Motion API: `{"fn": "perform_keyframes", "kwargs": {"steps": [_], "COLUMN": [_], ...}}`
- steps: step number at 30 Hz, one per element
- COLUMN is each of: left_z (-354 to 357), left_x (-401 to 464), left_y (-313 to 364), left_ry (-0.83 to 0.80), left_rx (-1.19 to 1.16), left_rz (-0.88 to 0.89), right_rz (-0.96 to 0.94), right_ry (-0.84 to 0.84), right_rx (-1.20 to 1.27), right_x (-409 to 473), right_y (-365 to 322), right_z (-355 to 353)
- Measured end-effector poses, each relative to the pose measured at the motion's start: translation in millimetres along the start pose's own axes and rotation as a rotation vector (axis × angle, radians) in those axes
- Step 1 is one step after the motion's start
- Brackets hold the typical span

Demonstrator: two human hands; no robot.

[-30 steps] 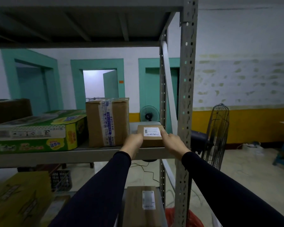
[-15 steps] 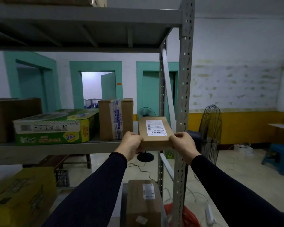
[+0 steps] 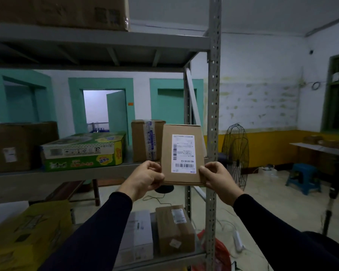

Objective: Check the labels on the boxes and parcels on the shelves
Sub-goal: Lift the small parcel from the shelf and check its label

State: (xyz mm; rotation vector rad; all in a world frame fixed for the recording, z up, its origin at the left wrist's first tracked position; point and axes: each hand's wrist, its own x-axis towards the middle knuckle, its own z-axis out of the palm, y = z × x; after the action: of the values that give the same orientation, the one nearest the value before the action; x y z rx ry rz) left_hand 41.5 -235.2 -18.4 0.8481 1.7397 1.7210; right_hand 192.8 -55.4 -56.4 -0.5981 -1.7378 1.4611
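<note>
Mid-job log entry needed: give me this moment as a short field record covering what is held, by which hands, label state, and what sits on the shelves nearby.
held item: small brown parcel, upright, off the shelf
left hand: left hand grips the parcel's lower left edge
right hand: right hand grips its lower right corner
label: white shipping label faces the camera; barcodes visible, text too small to read
middle shelf: taped brown box, green carton, dark brown box
lower shelf: labelled brown parcel, white box, yellow carton
background: standing fan
</note>
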Motion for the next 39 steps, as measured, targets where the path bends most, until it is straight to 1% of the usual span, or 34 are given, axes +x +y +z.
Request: {"fn": "perform_keyframes", "kwargs": {"steps": [3, 9, 13, 16, 20, 24, 27, 32, 35, 37, 39], "left_z": [-6.0, 0.6, 12.5, 16.1, 17.8, 27.6, 33.2, 33.7, 33.1, 31.3, 26.3], "left_x": [-12.2, -23.2, -27.6, -29.9, -33.6, -40.0, -42.6, -42.0, -41.3, -41.7, -41.8], "left_y": [1.6, 9.7, 11.6, 11.8, 17.0, 20.9, 18.5, 11.5, 10.9, 10.9, 10.7], "left_ry": [0.000, 0.020, 0.045, 0.048, 0.041, -0.003, 0.005, 0.030, 0.030, 0.006, -0.068], "left_rx": [0.083, 0.139, 0.141, 0.083, 0.044, 0.040, 0.039, 0.062, 0.069, 0.067, 0.053], "left_rz": [-0.015, -0.022, -0.016, 0.003, 0.009, -0.045, -0.084, -0.142, -0.155, -0.146, -0.113], "right_rz": [-0.025, -0.080, -0.087, -0.087, -0.043, -0.003, 0.039, 0.098, 0.100, 0.113, 0.141], "right_ry": [-0.040, -0.103, -0.132, -0.179, -0.224, -0.235, -0.236, -0.235, -0.232, -0.225, -0.199], "right_rx": [0.005, -0.010, 0.009, 0.042, 0.156, 0.175, 0.201, 0.161, 0.151, 0.160, 0.208], "right_x": [-4.4, -3.7, 0.3, -1.8, -7.6, -10.7, -12.0, -13.7, -14.2, -14.4, -14.7], "right_y": [-1.2, -9.9, -13.4, -17.3, -25.2, -28.4, -23.3, -13.3, -11.7, -11.6, -12.7], "right_z": [1.3, -6.8, -18.8, -25.6, -31.3, -32.4, -33.6, -34.3, -33.2, -32.5, -33.0]}}
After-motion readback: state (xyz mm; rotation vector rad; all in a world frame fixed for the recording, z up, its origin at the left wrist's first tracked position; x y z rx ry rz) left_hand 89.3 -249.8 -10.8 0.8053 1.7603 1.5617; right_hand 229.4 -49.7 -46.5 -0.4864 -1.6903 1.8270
